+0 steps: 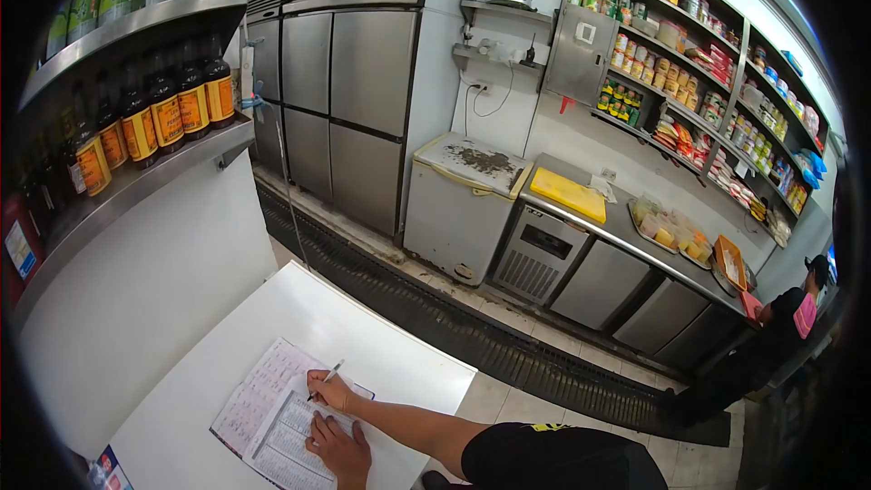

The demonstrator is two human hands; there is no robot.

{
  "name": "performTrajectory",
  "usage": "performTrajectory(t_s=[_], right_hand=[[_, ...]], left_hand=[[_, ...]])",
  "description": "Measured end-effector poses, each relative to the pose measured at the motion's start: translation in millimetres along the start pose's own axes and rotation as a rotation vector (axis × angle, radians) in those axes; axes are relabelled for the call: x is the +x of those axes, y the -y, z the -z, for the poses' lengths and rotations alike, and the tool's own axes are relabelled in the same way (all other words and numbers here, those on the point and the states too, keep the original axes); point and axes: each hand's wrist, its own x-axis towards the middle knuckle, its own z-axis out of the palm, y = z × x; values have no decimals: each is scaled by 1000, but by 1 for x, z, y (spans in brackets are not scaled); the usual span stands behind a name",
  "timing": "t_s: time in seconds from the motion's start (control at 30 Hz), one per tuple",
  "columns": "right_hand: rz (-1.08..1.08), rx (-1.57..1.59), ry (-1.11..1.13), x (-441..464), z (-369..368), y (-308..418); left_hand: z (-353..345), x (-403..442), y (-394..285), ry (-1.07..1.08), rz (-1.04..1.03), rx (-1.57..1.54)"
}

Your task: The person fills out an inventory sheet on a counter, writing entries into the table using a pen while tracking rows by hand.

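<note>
An open notebook (pixel 257 396) lies tilted on the white tabletop (pixel 399 358), its left page covered in handwriting. On its other side is a printed sheet (pixel 281 449) with columns of small text. My right hand (pixel 331 392) holds a pen (pixel 335 369), its tip down at the upper part of the sheet. Just below it, my left hand (pixel 342 450) rests on the paper with fingers spread, holding nothing.
Shelves of dark bottles (pixel 163 118) stand at left. Beyond a black floor mat (pixel 435 313) are steel refrigerators (pixel 363 73), a chest freezer (pixel 458 209) and a counter with a yellow board (pixel 568 195). A co-worker (pixel 771 345) stands at far right.
</note>
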Motion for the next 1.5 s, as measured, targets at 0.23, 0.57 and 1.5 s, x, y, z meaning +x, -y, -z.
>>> performTrajectory(t_s=[0.23,0.57,1.5], right_hand=[[52,10,-25,-1,0,0],[36,-90,22,-20,0,12],[186,-286,162,-11,24,-2]], left_hand=[[5,2,-3,-7,-22,1],[7,5,-1,30,-15,-38],[11,6,3,89,11,-95]])
